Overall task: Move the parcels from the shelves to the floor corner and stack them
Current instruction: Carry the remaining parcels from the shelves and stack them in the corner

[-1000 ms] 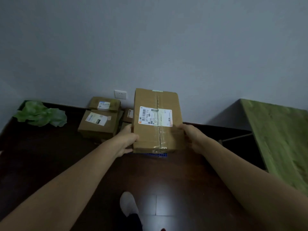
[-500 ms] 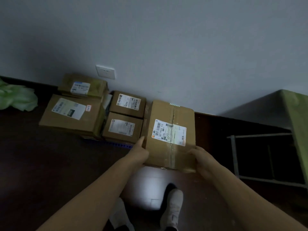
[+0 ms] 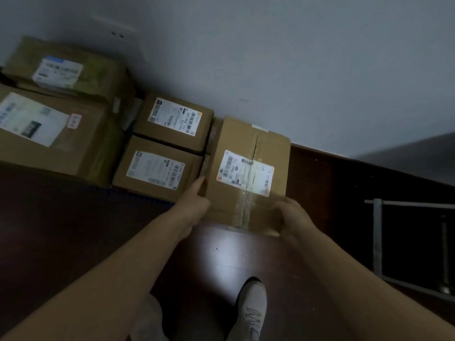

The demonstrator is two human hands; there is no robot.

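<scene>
Lower now, you're setting the labelled parcel [image 3: 248, 173] down beside the smaller boxes [image 3: 157, 168], left hand [image 3: 194, 207] and right hand [image 3: 294, 215] clamping its near corners; next, seat it flush, then release.

Both arms stretch forward, left hand [image 3: 195, 205] and right hand [image 3: 296, 217] each gripping a near corner of the parcel [image 3: 237, 137].

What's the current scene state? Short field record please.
held parcel: labelled, by the wall, right of two small parcels
left hand: holds its left edge
right hand: holds its near right corner
near small parcel: label up
far small parcel: label up, behind it
large parcel: far left
floor contact: cannot tell
</scene>
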